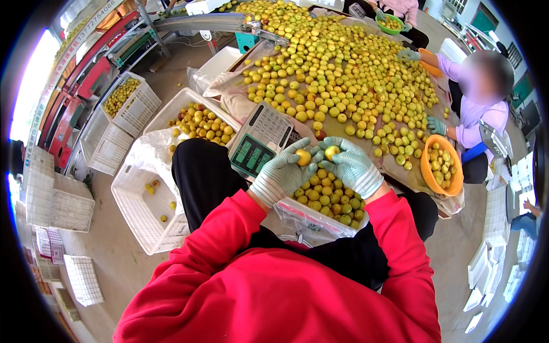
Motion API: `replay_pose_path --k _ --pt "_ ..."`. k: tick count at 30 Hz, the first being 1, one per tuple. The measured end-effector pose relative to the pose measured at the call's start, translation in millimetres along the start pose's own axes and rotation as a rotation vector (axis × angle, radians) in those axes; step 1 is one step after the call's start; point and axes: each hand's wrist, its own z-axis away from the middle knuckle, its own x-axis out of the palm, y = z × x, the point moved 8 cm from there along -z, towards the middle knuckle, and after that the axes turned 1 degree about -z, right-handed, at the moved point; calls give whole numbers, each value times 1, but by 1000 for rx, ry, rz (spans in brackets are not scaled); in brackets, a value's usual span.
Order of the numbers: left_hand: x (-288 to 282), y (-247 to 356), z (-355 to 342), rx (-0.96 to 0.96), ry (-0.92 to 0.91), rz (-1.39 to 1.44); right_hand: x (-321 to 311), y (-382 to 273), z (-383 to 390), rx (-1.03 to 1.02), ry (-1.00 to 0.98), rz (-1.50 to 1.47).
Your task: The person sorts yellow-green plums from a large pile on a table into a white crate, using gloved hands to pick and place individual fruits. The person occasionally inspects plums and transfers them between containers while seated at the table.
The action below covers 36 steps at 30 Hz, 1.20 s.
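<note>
Both my hands wear pale, striped knit gloves and are raised close together over a lined crate (pixel 350 230) of small round fruits. My left hand (pixel 284 173) closes its fingers around an orange-yellow fruit (pixel 302 158). A yellow fruit (pixel 331 152) with a reddish patch is pinched in my right hand (pixel 355 169). Just left of my left hand stands a digital scale (pixel 262 139) with a keypad and a lit green display. Past my hands, a broad heap of the same yellow-green fruits (pixel 337 71) covers the sorting table.
A co-worker in a lilac top (pixel 486 117) reaches over the heap at right, near an orange basket (pixel 456 182) of fruit. Another person at the back has a green basket (pixel 390 25). White crates (pixel 150 240) stand at my left, beside a conveyor machine (pixel 91 74).
</note>
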Motion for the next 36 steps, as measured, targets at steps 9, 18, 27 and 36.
replay_pose_path --k 9,18,27,36 --pt "-6 4 12 0 91 -4 9 -8 8 21 83 16" --pt "-8 9 16 35 -5 -131 24 -17 11 -177 20 418" --pt "-15 -3 22 -143 123 -434 38 -14 10 -280 87 988" --pt "-17 76 45 181 489 -418 -20 -30 15 -204 359 840"
